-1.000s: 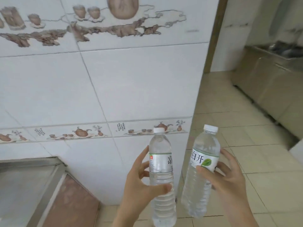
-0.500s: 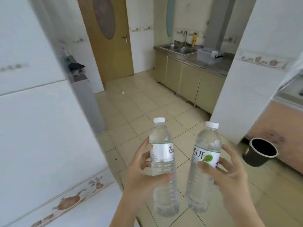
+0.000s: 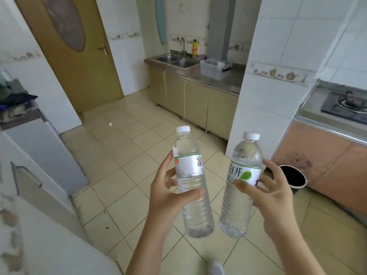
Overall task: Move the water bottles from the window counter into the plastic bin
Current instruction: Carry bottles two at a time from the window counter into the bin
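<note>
Each hand carries one bottle over the tiled floor. The left hand (image 3: 168, 197) is closed round the left bottle (image 3: 191, 181) at its label, thumb across the front and fingers behind. The right hand (image 3: 272, 193) is wrapped round the right bottle (image 3: 241, 187) at the label, which tilts a little toward the left one; the two bottles are near but not touching. Both caps are on.

The bin (image 3: 215, 68) is clear plastic and sits on the steel surface (image 3: 228, 81) well beyond the bottles, just right of the sink (image 3: 175, 61), partly behind the white pillar (image 3: 258, 76).

The step in hand looks like the carry. To do it well, walk toward the bin keeping the bottles apart, pass left of the pillar, and mind the black bucket (image 3: 293, 178) on the floor right of the bottles. Lower each bottle into the bin rather than dropping it.
</note>
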The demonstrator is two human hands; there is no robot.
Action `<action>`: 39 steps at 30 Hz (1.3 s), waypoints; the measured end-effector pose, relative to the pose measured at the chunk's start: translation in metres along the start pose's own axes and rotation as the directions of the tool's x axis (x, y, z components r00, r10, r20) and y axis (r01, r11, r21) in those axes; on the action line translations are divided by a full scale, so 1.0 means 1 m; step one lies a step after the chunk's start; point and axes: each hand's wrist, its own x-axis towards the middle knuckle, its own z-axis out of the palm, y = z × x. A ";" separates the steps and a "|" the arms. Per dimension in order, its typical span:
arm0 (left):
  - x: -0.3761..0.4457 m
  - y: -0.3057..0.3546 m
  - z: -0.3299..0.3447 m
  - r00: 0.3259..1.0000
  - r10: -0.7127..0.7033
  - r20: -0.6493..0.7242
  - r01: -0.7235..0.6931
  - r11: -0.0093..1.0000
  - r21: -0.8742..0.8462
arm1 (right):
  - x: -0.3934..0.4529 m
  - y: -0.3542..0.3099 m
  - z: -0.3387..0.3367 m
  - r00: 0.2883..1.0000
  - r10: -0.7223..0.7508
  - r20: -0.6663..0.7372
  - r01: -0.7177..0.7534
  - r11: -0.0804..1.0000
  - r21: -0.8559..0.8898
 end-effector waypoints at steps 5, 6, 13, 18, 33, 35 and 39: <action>0.090 -0.003 0.035 0.999 -0.012 -0.051 0.010 0.999 -0.031 | 0.102 0.001 0.009 0.999 -0.004 0.049 0.003 1.000 0.010; 0.110 -0.004 0.042 0.998 -0.013 -0.061 0.011 0.999 -0.033 | 0.123 0.000 0.011 0.998 -0.001 0.062 0.000 1.000 0.012; 0.233 0.002 0.081 0.996 -0.008 -0.093 0.005 0.999 -0.034 | 0.257 -0.010 0.028 0.994 -0.012 0.108 0.013 1.000 -0.008; 0.323 0.002 0.096 0.993 -0.006 -0.118 0.004 1.000 -0.019 | 0.347 -0.010 0.056 0.993 -0.022 0.114 0.022 1.000 -0.005; 0.642 -0.002 0.113 0.999 0.013 0.041 -0.013 1.000 0.000 | 0.606 -0.007 0.178 0.999 -0.031 -0.038 0.031 0.999 0.008; 0.676 -0.003 0.117 0.998 0.003 0.060 -0.003 1.000 0.001 | 0.635 -0.006 0.189 0.998 -0.024 -0.054 0.025 0.999 0.022; 0.742 -0.005 0.121 0.998 -0.004 0.070 0.002 1.000 0.027 | 0.697 -0.002 0.214 0.997 -0.023 -0.076 0.025 1.000 0.016</action>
